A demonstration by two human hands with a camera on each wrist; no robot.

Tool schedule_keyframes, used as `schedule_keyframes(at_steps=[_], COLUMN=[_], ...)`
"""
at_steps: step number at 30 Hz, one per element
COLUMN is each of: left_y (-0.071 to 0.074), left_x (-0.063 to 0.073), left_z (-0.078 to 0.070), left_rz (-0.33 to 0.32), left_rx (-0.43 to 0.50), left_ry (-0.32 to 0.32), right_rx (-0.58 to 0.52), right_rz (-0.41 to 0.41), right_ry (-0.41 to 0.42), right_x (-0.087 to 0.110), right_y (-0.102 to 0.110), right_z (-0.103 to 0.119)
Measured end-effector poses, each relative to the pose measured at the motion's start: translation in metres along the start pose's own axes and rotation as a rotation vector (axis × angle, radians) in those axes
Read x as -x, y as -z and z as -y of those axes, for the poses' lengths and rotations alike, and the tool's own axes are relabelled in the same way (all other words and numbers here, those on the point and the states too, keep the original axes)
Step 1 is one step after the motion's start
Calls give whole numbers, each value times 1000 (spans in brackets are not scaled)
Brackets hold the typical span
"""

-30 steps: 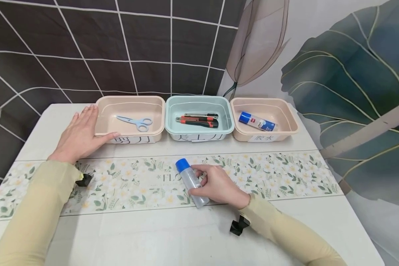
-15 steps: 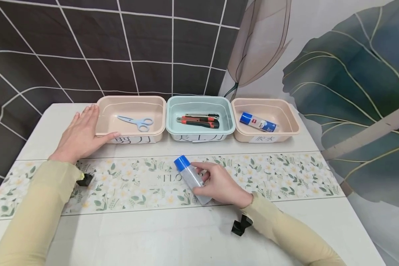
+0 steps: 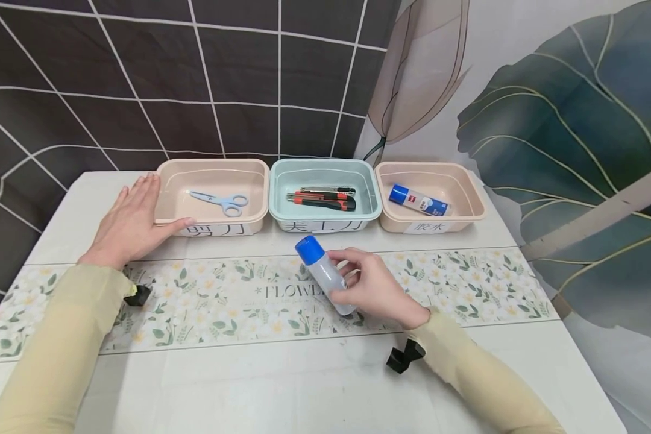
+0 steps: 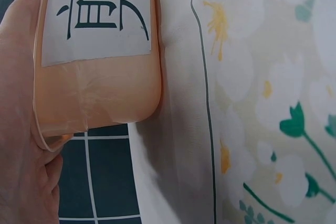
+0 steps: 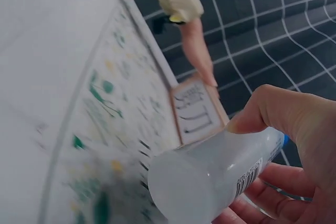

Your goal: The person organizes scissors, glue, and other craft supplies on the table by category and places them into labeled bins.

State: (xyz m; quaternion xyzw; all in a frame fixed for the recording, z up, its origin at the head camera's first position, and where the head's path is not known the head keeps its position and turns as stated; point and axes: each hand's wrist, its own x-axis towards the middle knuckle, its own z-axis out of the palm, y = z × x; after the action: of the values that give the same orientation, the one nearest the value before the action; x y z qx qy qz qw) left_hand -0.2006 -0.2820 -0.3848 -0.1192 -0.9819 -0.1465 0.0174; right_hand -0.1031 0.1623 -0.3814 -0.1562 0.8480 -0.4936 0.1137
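Observation:
My right hand holds a clear glue bottle with a blue cap, tilted with the cap toward the bins. Thumb and fingers pinch its body, and the right wrist view shows the bottle's round base and a barcode. My left hand lies with straight fingers along the left end of the left pink bin, its thumb at the front rim. Inside that bin are light blue scissors. In the left wrist view the hand touches the rim beside the bin's paper label.
A light blue bin in the middle holds several utility knives. The right pink bin holds another glue bottle. All three stand in a row at the table's back, before a dark gridded backdrop. A floral strip crosses the table.
My right hand has carried the glue bottle slightly right and toward the bins, lifting its base off the front edge of the floral strip. The left hand stays in place.

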Motion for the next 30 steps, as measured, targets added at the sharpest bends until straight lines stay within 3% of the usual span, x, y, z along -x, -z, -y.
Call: schedule_keyframes(at_steps=[9,19,30], left_y=[0,-1,-1], left_x=[1,2,1], left_z=[0,-1,0], left_rz=[3,1,0], left_rx=[7,12,10], left_ry=[6,6,7], right_rx=[45,22,48], right_rz=[-88,-145,-283], right_ry=[4,31,52], right_x=[1,3,4], right_y=[25,48,80], right_z=[-2,1,7])
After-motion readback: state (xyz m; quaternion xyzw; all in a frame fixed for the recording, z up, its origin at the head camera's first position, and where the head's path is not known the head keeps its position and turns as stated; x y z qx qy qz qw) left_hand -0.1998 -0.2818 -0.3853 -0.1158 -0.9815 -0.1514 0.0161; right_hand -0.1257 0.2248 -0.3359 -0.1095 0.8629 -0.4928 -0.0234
